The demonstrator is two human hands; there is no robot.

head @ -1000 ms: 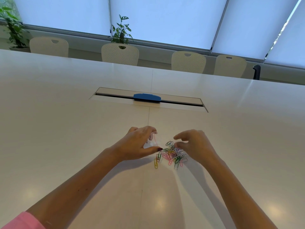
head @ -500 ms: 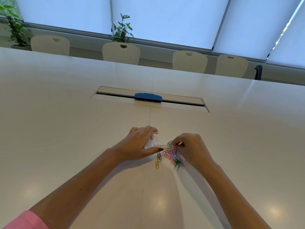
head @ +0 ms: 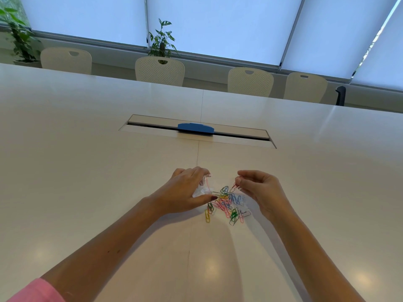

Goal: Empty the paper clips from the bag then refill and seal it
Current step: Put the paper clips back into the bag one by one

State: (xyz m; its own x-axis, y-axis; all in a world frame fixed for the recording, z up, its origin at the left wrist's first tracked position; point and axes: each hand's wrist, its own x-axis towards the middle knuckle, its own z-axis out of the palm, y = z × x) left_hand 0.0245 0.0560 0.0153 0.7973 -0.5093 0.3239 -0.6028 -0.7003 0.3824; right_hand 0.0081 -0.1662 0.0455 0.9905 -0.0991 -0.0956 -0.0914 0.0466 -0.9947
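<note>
**Clips on the tabletop, bag in the left hand**

Over on the left, a pink sleeve (head: 37,290) peeks in at the near edge of the tabletop (head: 87,171), smooth, pale and glossy. The left hand (head: 185,192) curls its fingers and thumb round the bag (head: 201,190), a small, crinkled clear plastic pouch with a pink strip at its mouth. Just right of that thumb, touching it, lies the heap of paper clips (head: 227,203): thin looped wire in pink, green, yellow, blue and white, tangled flat in the middle of the tabletop between the two hands. The right hand (head: 259,190) hangs just above the heap's far right side, fingertips pinching one pink clip (head: 235,186). Hands apart, heap between. Beyond, a long slot with a blue cover (head: 195,128) cuts across the tabletop.
</note>
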